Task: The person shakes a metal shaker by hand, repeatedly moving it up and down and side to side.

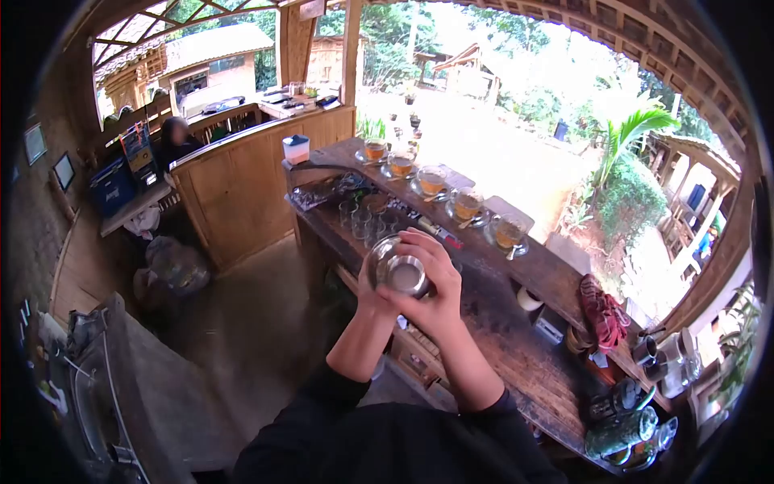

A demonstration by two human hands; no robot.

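Observation:
Both hands are closed around a shiny round metal vessel [403, 274], held in front of my body above the counter's edge. Its smaller circular end faces me; I cannot make out its exact kind. My left hand [373, 292] grips its left and lower side, the fingers mostly hidden behind it. Over the far and right side curl the fingers of my right hand [439, 274], with the thumb across the front. Just beyond the hands, several empty clear glasses [359, 223] stand on the dark wooden counter [508, 335].
Along the raised ledge, several glass cups of amber drink [466, 206] rest on saucers with spoons. A lidded plastic tub [296, 149] stands at its left end. Rightward lie a red cloth [601, 310] and green glass mugs [621, 431]. A person [176, 145] is behind the wooden partition [258, 185].

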